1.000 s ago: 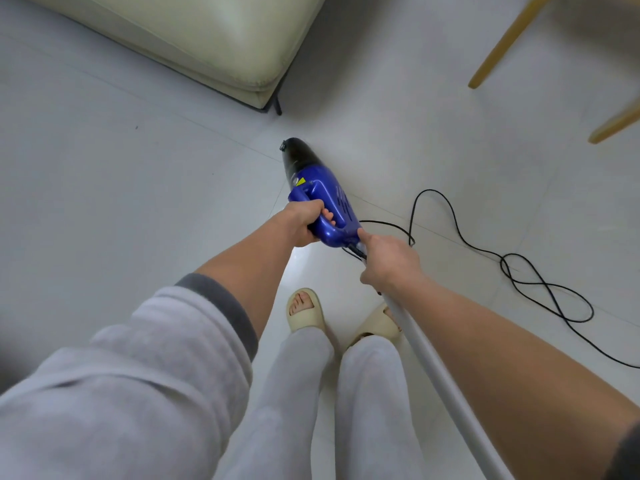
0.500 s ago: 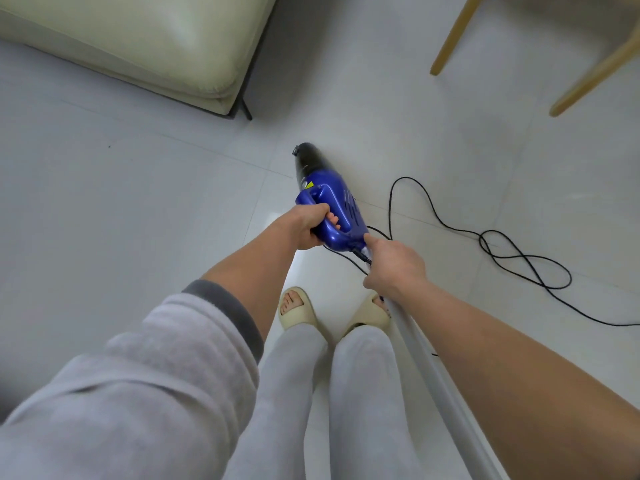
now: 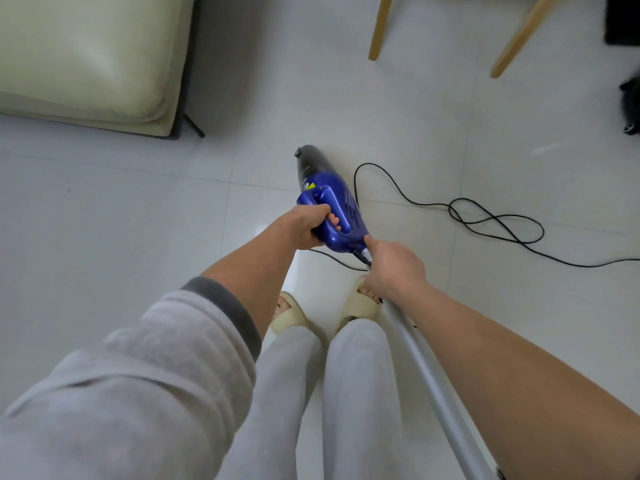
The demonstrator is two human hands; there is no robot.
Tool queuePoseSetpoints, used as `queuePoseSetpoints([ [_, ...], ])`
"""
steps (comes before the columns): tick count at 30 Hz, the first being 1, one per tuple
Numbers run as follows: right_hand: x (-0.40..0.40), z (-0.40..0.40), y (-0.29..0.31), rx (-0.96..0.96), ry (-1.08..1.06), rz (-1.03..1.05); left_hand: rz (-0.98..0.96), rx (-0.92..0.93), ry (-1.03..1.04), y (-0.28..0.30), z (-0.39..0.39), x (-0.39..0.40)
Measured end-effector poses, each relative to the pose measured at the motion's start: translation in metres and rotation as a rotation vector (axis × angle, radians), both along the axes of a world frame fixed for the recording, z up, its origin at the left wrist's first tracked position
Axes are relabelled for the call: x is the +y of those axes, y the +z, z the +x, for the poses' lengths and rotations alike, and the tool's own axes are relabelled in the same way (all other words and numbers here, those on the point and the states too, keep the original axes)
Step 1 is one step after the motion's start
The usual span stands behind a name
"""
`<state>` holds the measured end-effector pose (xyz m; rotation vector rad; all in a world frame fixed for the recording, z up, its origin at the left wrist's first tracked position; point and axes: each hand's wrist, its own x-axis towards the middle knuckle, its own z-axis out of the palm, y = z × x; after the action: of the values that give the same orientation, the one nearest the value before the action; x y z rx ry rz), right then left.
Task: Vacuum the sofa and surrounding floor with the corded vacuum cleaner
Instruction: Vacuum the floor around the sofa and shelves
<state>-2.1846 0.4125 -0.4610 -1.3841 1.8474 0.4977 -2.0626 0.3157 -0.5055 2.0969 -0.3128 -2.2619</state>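
Observation:
A blue handheld vacuum (image 3: 341, 209) with a dark dust cup at its far end is held over the white tile floor (image 3: 104, 220). My left hand (image 3: 306, 228) grips its blue handle. My right hand (image 3: 393, 268) holds the near end of a grey extension tube (image 3: 436, 386) where it meets the vacuum's rear. The tube runs back past my right leg. The black power cord (image 3: 460, 213) leaves the rear of the vacuum and lies looped on the floor to the right. A cream sofa (image 3: 86, 60) fills the upper left corner.
Two wooden furniture legs (image 3: 379, 26) stand at the top right. Dark objects (image 3: 630, 105) sit at the right edge. My feet in cream slippers (image 3: 291, 317) are directly below the vacuum. A thin black sofa leg (image 3: 194, 124) pokes out at the sofa's corner.
The view has swung right, so the sofa sits further left and the cord loops closer to centre. Both hands keep their hold on the vacuum and tube.

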Motion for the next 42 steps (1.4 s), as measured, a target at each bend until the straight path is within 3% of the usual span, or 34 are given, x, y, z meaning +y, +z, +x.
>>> queuePoseSetpoints([
  [18,0.02,-0.041,-0.01,0.001,-0.167,-0.004,-0.039,-0.012,-0.126,-0.004,-0.065,0.002],
  [33,-0.041,-0.011,-0.023,-0.053,0.057,-0.026,-0.063,-0.085,0.045,-0.023,-0.007,-0.036],
  [42,-0.053,-0.043,-0.015,-0.027,0.127,-0.063,-0.073,-0.057,0.079,-0.021,-0.034,-0.045],
])
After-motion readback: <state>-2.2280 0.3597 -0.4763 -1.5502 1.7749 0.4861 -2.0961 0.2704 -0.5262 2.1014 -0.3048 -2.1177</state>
